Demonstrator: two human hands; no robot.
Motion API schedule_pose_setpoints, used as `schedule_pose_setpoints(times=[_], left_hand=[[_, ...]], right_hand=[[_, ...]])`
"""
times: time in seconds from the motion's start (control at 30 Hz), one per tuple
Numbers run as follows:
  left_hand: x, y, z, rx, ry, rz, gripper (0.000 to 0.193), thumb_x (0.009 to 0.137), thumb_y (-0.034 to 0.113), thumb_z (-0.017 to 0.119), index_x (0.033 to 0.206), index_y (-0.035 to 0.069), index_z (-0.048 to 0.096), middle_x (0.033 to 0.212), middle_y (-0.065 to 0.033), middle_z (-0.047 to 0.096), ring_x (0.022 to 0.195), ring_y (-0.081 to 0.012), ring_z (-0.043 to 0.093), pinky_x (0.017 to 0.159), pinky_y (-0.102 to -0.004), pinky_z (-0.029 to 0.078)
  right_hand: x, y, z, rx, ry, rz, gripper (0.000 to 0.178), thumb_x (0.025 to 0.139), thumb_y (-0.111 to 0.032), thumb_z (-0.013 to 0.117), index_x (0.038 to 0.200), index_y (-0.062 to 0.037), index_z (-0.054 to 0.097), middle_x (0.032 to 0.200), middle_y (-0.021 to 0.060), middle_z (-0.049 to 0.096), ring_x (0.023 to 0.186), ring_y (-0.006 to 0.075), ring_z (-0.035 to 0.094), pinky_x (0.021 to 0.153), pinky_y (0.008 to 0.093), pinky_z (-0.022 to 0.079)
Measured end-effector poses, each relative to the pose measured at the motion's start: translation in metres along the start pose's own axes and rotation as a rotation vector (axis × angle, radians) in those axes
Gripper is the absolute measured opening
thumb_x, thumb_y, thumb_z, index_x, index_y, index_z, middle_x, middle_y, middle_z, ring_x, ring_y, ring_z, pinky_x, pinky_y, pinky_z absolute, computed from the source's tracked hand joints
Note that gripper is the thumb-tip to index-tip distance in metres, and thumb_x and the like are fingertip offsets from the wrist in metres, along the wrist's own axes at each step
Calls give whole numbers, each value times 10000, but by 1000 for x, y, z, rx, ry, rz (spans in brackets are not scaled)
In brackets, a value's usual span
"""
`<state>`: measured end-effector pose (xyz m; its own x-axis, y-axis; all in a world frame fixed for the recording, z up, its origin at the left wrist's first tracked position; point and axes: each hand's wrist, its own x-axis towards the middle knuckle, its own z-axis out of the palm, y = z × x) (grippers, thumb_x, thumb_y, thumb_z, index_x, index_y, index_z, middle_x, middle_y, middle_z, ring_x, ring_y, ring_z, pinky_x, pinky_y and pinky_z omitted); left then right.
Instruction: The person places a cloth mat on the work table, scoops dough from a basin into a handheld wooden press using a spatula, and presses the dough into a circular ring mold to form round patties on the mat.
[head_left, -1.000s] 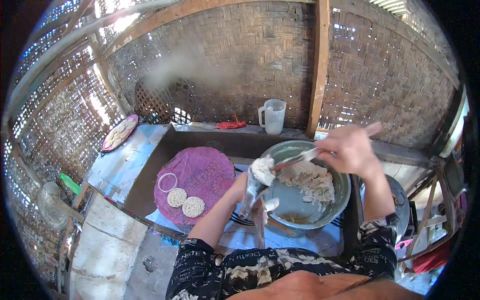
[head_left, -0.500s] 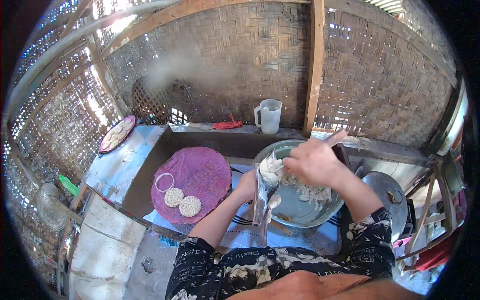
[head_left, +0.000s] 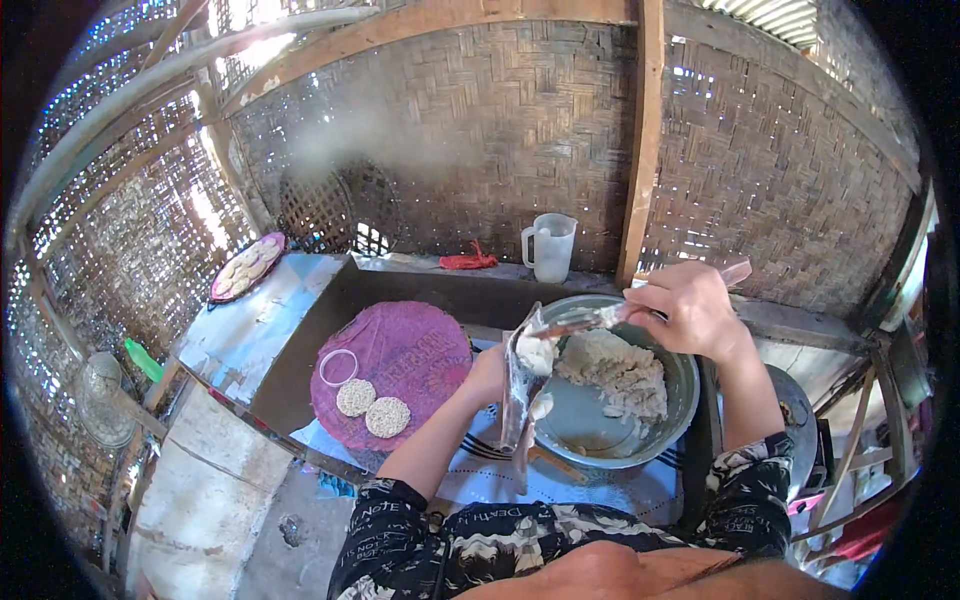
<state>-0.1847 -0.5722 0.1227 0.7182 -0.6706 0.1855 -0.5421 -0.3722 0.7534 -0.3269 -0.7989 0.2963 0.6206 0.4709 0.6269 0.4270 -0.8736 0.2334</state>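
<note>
Left hand [head_left: 487,375] grips a grey trough-like holder [head_left: 515,395], tilted, its top end over the near-left rim of the basin; the fingers pass largely behind it, so cannot tell whether they are spread or pressed together. White paste [head_left: 537,354] sits in the holder's upper mouth. Right hand [head_left: 690,310], above the basin's far right side, has its fingers curled around a flat stick [head_left: 580,325], thumb against it; the stick's lower end reaches the paste, the other end projects beyond the hand. Basin [head_left: 612,462]: round, grey-green, containing a lumpy pale dough mass [head_left: 620,375] toward its far side. To the left, a round purple cloth-covered surface [head_left: 400,335] bears a white ring [head_left: 339,367] and two pale lacy discs [head_left: 387,417], one disc just beside the other. Behind the basin: translucent jug [head_left: 552,248], upright; red plastic bundle [head_left: 468,258] left of it.
</note>
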Motion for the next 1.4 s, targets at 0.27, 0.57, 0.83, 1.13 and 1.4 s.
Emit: schedule_pose_setpoints(times=[0.27, 0.57, 0.83, 1.13, 1.4], left_hand=[[7, 8, 20, 100, 40, 97, 407, 742, 306, 573, 1075, 74, 547, 990, -184, 594, 925, -350, 559, 783, -391, 447], [31, -65, 20, -362, 21, -13, 349, 718, 210, 619, 1010, 22, 588, 961, -163, 616, 868, -241, 594, 757, -353, 456], [58, -35, 44, -965, 61, 139, 416, 772, 6, 561, 1171, 24, 447, 1076, -93, 554, 951, -187, 555, 780, -313, 499], [85, -81, 50, -1045, 39, -10, 256, 836, 26, 430, 1083, -2, 494, 917, -78, 570, 799, -171, 578, 667, -318, 510], [72, -13, 57, -211, 190, 229, 281, 734, 182, 576, 961, 16, 596, 916, -186, 612, 862, -330, 586, 743, -370, 462]], right_hand=[[-1, -29, 29, -44, -180, -149, 98, 645, -177, 581, 674, -110, 517, 637, 24, 508, 618, 208, 564, 568, 351, 450], [-40, -12, 7, 36, 44, 274, 156, 667, -173, 670, 801, -99, 636, 636, 48, 557, 590, 235, 574, 538, 346, 464], [-66, -61, 97, 137, 338, 686, 216, 685, -134, 691, 873, -39, 644, 746, 96, 620, 640, 207, 604, 573, 284, 477], [-88, -59, 104, 675, 275, 775, 237, 700, -229, 702, 829, -36, 652, 668, 97, 615, 578, 194, 595, 555, 276, 471], [-82, -35, 110, 231, 327, 849, 198, 735, -221, 662, 815, -40, 646, 646, 91, 607, 544, 200, 582, 513, 286, 458]])
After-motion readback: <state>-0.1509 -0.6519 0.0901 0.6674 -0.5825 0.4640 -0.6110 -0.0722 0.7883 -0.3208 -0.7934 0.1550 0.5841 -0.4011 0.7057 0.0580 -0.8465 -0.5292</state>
